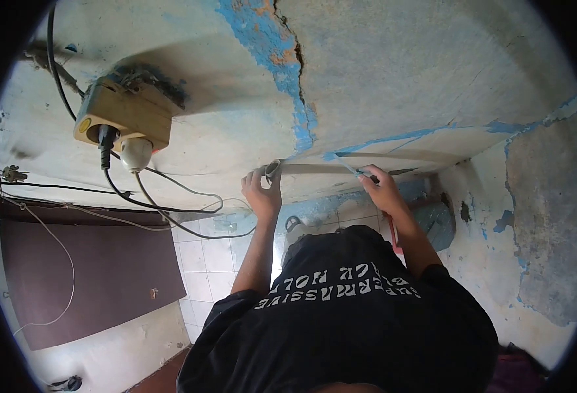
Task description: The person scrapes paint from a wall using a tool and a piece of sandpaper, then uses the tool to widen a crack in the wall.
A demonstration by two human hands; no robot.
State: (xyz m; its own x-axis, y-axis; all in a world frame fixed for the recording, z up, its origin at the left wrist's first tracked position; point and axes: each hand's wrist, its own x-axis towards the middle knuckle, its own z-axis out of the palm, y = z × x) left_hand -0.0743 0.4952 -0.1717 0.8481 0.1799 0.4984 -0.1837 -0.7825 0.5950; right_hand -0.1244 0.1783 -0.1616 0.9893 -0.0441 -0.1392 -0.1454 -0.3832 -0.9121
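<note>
My left hand (260, 198) is closed around a small grey, round-mouthed thing (273, 169), held close to the wall; its exact kind I cannot tell. In my right hand (381, 190) is a thin flat-bladed scraper (349, 164), its tip at the blue strip of exposed paint (393, 138) on the wall (393, 72). That strip runs to the right, and a wider peeling blue patch (269, 49) with a dark crack (298, 56) rises between and above my hands.
A yellowed socket box (128, 111) with a black plug (107, 141) and a white plug (136, 154) juts from the wall at the left. Cables hang below it. A dark brown panel (92, 275) stands lower left, beside white floor tiles (200, 255). Right: a peeling side wall (544, 216).
</note>
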